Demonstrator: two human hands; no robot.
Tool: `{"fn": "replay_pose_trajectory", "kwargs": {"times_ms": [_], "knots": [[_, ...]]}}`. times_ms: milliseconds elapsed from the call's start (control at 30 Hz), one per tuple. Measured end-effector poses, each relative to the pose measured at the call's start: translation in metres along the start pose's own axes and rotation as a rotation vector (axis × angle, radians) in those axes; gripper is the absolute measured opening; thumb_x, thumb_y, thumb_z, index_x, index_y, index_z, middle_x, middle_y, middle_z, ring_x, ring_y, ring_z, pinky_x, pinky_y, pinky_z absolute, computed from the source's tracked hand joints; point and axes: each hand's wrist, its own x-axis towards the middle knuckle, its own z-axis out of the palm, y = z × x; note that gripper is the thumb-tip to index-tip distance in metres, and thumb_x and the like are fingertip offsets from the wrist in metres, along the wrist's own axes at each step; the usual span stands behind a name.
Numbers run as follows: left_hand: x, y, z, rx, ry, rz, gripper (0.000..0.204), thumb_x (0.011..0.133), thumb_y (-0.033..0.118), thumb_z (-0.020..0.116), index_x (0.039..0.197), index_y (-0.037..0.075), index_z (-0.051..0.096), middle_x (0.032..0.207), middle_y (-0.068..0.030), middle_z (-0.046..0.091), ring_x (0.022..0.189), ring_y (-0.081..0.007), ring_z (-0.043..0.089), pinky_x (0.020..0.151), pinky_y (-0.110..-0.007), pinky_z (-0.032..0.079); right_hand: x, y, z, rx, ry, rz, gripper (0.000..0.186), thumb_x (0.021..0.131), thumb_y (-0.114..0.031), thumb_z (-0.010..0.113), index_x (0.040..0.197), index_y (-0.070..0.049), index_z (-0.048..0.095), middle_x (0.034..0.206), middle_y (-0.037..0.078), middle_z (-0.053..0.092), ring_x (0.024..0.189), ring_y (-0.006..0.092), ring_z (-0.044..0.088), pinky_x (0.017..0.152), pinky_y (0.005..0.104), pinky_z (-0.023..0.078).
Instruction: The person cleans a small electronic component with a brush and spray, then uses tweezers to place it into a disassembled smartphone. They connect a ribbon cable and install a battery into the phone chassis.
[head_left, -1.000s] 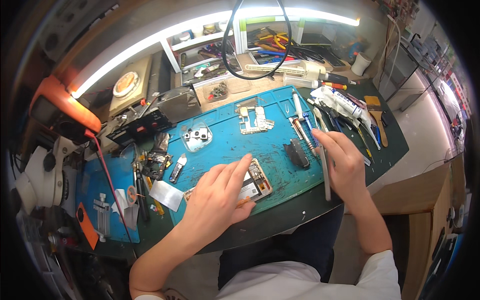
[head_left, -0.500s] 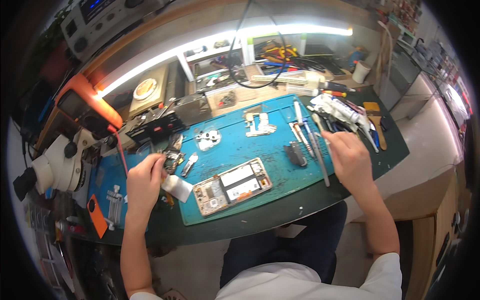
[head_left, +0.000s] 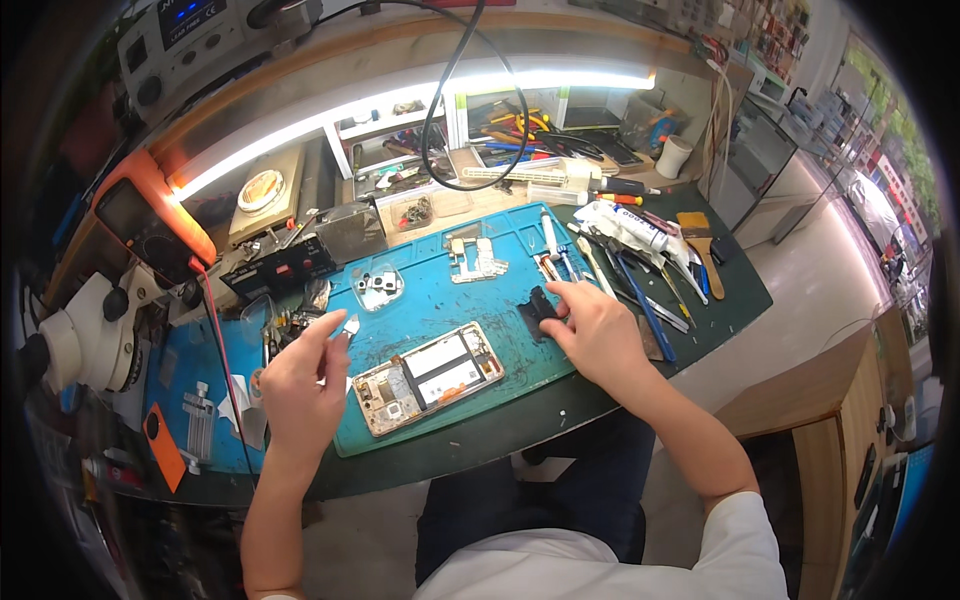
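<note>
On a dark green surface (head_left: 460, 452), a blue mat (head_left: 425, 312). Lying slanted near the mat's front edge, an opened phone (head_left: 440, 385) in a pale gold frame, insides up, with a black-and-white battery showing. To the right of the phone, a black part (head_left: 537, 308), pinched between thumb and fingers of the right hand (head_left: 600, 342); hard to tell whether lifted or resting on the mat. To the left of the phone, the left hand (head_left: 303, 388), fingers bent, close to a small silver blade-like piece (head_left: 352, 325); impossible to tell whether empty or grasping something. Farther back on the mat, a pale angular circuit board (head_left: 480, 266) and, left of it, a clear dish (head_left: 403, 287) of small modules. At far right, a wooden-handled brush (head_left: 700, 240) beside scattered tools.
</note>
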Motion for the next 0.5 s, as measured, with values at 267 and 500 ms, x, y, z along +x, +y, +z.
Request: {"fn": "replay_pose_trajectory", "kwargs": {"times_ms": [267, 500], "knots": [[-0.003, 0.067, 0.041, -0.363, -0.174, 0.114, 0.034, 0.088, -0.001, 0.080, 0.121, 0.007, 0.077, 0.103, -0.0087, 0.072, 0.077, -0.0203, 0.067, 0.065, -0.033, 0.058, 0.003, -0.029, -0.026, 1.268, -0.352, 0.659, 0.039, 0.099, -0.013, 0.077, 0.134, -0.002, 0.064, 0.103, 0.004, 0.073, 0.083, 0.0098, 0.068, 0.066, 0.0218, 0.054], [-0.008, 0.062, 0.046, -0.403, -0.135, 0.403, 0.034, 0.080, -0.009, 0.081, 0.111, 0.004, 0.079, 0.113, -0.0108, 0.074, 0.097, -0.0254, 0.073, 0.078, -0.032, 0.062, -0.026, -0.059, -0.020, 1.454, -0.532, 0.777, 0.040, 0.103, -0.023, 0.075, 0.134, 0.000, 0.063, 0.110, 0.010, 0.076, 0.092, 0.0149, 0.076, 0.074, 0.0258, 0.059]]}}
